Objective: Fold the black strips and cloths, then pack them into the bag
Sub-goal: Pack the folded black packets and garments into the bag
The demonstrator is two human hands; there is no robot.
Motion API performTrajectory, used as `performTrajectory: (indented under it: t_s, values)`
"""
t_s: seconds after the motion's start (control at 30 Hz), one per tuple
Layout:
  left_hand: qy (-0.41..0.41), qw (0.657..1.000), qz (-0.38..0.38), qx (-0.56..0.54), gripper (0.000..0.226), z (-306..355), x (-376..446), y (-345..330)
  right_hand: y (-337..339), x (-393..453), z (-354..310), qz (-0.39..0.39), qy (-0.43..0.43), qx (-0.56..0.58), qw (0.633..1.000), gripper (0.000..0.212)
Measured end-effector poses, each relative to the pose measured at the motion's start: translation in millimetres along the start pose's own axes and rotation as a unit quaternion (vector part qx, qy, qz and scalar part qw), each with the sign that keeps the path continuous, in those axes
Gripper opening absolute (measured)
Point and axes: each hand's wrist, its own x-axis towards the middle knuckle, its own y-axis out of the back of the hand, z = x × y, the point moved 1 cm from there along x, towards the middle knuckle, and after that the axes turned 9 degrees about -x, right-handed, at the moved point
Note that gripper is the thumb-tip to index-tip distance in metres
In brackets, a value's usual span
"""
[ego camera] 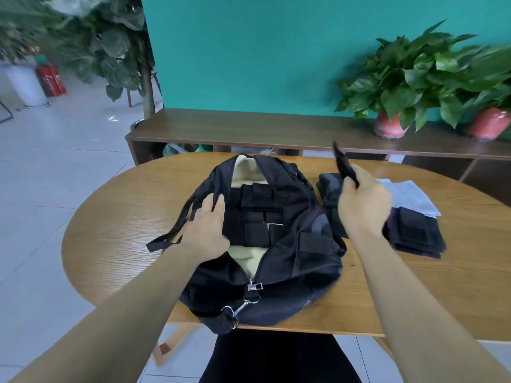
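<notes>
A black bag (298, 283) lies unzipped on the middle of the wooden table (116, 217), its pale lining showing. Several folded black strips (255, 217) sit packed inside it. My left hand (208, 228) grips the bag's left opening edge and holds it apart. My right hand (365, 205) hovers to the right of the bag, shut on a folded black strip (344, 164) that sticks up from the fingers. Under and behind that hand lies a pile of black cloths (414, 233) on the table.
A light grey cloth (409, 196) lies at the table's right, behind the black pile. A low wooden shelf (249, 128) runs along the teal wall, with two potted plants (414, 87) on its right end. A tall plant and a fire extinguisher stand at the back left.
</notes>
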Motion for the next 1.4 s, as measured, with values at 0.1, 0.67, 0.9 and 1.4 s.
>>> performTrajectory:
  t_s: [0.1,0.67,0.9,1.4]
  values:
    - [-0.011,1.0,0.004,-0.018,0.094,-2.6,-1.6,1.6,-10.5,-34.4,-41.8,-0.025,0.034,0.047,0.998,0.031]
    - [-0.018,1.0,0.01,-0.01,0.094,0.5,-1.6,-0.9,-98.5,-89.9,-45.0,-0.124,0.391,-0.251,0.877,0.02]
    - [-0.028,0.999,0.012,0.019,0.094,3.4,2.6,-6.7,-113.5,-88.6,-36.1,-0.212,0.368,-0.29,0.858,0.036]
    - [-0.015,0.998,-0.009,0.065,0.094,5.8,4.4,-11.7,-84.9,-80.0,-32.6,-0.243,0.358,-0.217,0.875,0.042]
